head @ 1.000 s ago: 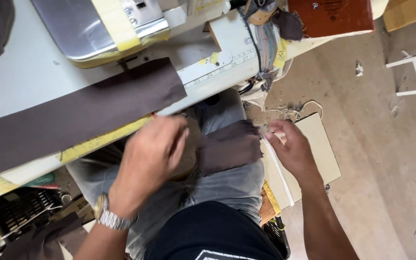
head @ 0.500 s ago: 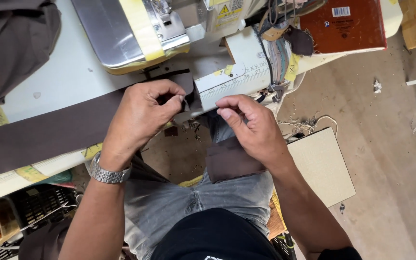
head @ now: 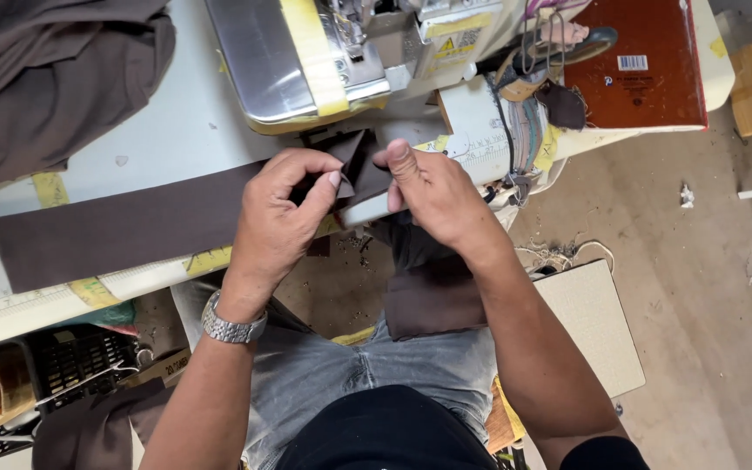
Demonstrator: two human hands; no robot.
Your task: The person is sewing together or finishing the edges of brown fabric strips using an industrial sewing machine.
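Note:
A long dark brown fabric strip [head: 124, 228] lies across the white sewing table [head: 158, 130]. My left hand [head: 285, 209] and my right hand [head: 433, 191] pinch its folded right end [head: 360, 165] together at the table's front edge, just below the sewing machine [head: 324, 52]. A metal watch sits on my left wrist. Another brown fabric piece [head: 433, 300] rests on my lap over grey jeans.
A heap of brown cloth [head: 54, 78] lies at the table's back left. A reddish-brown box [head: 646, 70] sits to the right of the machine. A beige board [head: 589, 326] lies on the dusty floor. Black crates [head: 71, 365] stand under the table at the left.
Both hands rose from my lap to the table edge and closed together on the strip's end. The view shifted so more of the machine and table shows.

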